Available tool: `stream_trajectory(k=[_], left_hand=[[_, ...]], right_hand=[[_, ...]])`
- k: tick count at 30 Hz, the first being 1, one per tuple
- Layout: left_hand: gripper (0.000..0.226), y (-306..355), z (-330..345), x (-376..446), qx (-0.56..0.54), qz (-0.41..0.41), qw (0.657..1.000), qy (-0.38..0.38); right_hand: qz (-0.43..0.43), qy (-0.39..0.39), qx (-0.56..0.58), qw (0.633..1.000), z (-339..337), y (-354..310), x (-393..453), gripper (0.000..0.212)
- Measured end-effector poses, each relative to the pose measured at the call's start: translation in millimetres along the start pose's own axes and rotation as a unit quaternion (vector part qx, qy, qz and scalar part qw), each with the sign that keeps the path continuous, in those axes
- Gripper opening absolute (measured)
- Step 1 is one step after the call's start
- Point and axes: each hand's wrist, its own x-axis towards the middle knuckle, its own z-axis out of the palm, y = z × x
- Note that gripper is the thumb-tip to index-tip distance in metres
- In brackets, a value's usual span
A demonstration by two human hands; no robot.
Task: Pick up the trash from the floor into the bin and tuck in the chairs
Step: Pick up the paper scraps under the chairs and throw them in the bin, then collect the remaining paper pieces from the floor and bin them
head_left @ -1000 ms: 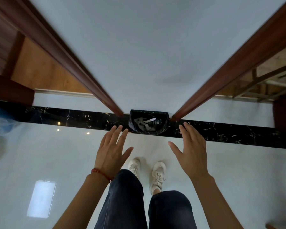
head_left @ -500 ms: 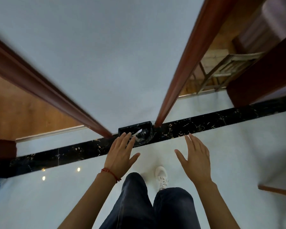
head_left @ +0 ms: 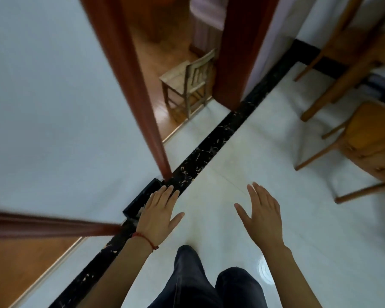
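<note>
The bin [head_left: 142, 197], a black container against the white wall [head_left: 53, 107], sits just beyond the fingertips of the left hand [head_left: 159, 215] and is partly hidden behind it; only its dark rim and one corner show, and what lies inside cannot be made out. The left hand, a red cord bracelet [head_left: 146, 238] at its wrist, is held palm down above the floor with fingers straight and close together and the thumb spread out to the side, gripping nothing; whether its fingertips touch the bin's rim cannot be told. The right hand [head_left: 263, 215] hovers beside it over the white floor tiles [head_left: 231, 152], well apart from the bin, likewise flat and spread, fingers extended, thumb angled inward, empty. A black marble strip [head_left: 211, 150] runs diagonally across the floor, passing under the left forearm and away ahead of both hands. Far off to the right of the right hand stands a wooden chair [head_left: 369, 150], near the legs of a wooden table [head_left: 342, 70]. Ahead of the hands, through a doorway with a red-brown frame [head_left: 129, 85], a small pale wooden chair [head_left: 189, 85] stands on a wood floor. The person's dark trousers [head_left: 200, 285] fill the foreground below both wrists.
</note>
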Motion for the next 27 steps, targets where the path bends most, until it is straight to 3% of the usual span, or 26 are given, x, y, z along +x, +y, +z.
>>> stream_trajectory(k=[6, 13, 22, 27], left_hand=[[0.065, 77, 3, 28, 0.031, 0.139, 0.990, -0.004], [0.074, 223, 22, 19, 0.085, 0.266, 0.960, -0.033], [0.072, 408, 75, -8, 0.097, 0.453, 0.884, -0.057], [0.075, 504, 104, -18, 0.116, 0.542, 0.828, -0.082]], right_hand=[[0.119, 0.071, 0.017, 0.990, -36, 79, -63, 0.076], [0.259, 0.145, 0.031, 0.954, -72, 186, -175, 0.065], [0.425, 0.199, 0.054, 0.882, -85, 285, -329, 0.076], [0.531, 0.235, 0.064, 0.812, -79, 318, -399, 0.067]])
